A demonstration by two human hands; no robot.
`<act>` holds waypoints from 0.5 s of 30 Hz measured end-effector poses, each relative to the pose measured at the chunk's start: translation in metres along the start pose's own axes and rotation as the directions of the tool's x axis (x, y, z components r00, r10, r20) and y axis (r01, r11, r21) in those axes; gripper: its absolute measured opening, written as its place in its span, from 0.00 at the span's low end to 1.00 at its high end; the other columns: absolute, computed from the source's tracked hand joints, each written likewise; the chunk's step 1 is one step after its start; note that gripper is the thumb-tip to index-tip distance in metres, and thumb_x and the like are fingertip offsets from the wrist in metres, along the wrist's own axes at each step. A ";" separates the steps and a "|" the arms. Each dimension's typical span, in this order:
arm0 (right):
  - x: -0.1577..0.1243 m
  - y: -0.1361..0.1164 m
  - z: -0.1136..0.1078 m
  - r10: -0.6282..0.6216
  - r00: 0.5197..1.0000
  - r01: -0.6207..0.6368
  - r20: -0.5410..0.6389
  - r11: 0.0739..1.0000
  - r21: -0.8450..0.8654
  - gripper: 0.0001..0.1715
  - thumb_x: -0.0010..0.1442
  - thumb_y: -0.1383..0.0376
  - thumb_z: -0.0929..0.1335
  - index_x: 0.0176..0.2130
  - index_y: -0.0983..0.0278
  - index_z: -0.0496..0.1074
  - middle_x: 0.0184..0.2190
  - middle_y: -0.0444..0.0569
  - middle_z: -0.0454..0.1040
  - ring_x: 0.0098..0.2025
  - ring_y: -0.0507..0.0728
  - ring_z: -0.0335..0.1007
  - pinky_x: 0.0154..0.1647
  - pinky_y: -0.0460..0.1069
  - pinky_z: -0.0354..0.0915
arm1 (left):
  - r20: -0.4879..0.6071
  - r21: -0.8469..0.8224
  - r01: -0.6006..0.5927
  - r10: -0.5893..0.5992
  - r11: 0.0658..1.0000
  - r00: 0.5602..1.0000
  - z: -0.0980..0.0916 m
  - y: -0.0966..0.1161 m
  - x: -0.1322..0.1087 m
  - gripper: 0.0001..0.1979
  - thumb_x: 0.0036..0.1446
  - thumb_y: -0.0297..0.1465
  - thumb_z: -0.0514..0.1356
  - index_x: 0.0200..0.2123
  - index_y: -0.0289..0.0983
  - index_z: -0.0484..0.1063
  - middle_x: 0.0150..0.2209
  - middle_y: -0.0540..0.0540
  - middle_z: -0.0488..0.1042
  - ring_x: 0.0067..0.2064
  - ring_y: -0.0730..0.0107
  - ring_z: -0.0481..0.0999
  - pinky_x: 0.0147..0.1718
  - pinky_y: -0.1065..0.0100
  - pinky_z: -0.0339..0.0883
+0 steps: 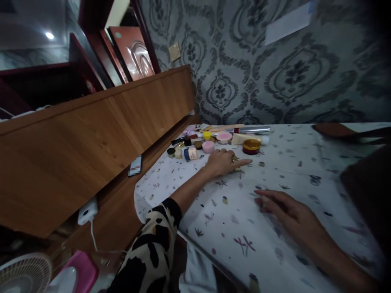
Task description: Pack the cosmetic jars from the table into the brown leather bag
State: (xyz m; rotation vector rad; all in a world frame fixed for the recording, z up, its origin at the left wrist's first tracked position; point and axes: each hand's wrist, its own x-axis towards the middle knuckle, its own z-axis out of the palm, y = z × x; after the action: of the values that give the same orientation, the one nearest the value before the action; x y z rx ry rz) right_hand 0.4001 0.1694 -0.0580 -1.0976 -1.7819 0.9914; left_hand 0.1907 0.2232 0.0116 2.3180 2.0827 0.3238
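My left hand (222,162) is palm down over the patterned tablecloth (226,219), just in front of a cluster of cosmetics. Its fingers are curled, with one digit stretched to the right. A small gold-coloured thing shows at the fingers; I cannot make out what it is. Close by are a pink round jar (208,147), a blue-and-beige bottle (191,154) on its side, and an amber jar (251,146). My right hand (291,215) hovers nearer to me on the right, fingers apart and holding nothing.
Behind stand a pink compact (224,137), a yellow-capped item (207,135), a beige tube (247,139) and a silver cylinder (254,130). A wooden panel (122,122) borders the left. A dark bag (366,183) is at right; a fan (26,272) stands lower left.
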 end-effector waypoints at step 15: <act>-0.002 -0.017 -0.007 0.151 0.989 -0.151 -0.001 0.988 0.025 0.28 0.45 0.42 0.64 0.39 0.58 0.72 0.35 0.54 0.79 0.35 0.67 0.76 0.39 0.60 0.71 | 0.197 -0.139 -0.111 0.137 0.984 0.971 -0.014 0.046 -0.064 0.25 0.63 0.50 0.53 0.53 0.39 0.67 0.51 0.38 0.73 0.51 0.51 0.74 0.45 0.55 0.69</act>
State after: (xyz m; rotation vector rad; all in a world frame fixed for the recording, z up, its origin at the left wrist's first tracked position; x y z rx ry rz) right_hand 0.4019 0.1636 -0.0409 -1.2319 -1.6998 1.0982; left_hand 0.2272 0.1526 0.0228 2.3019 1.7753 0.2004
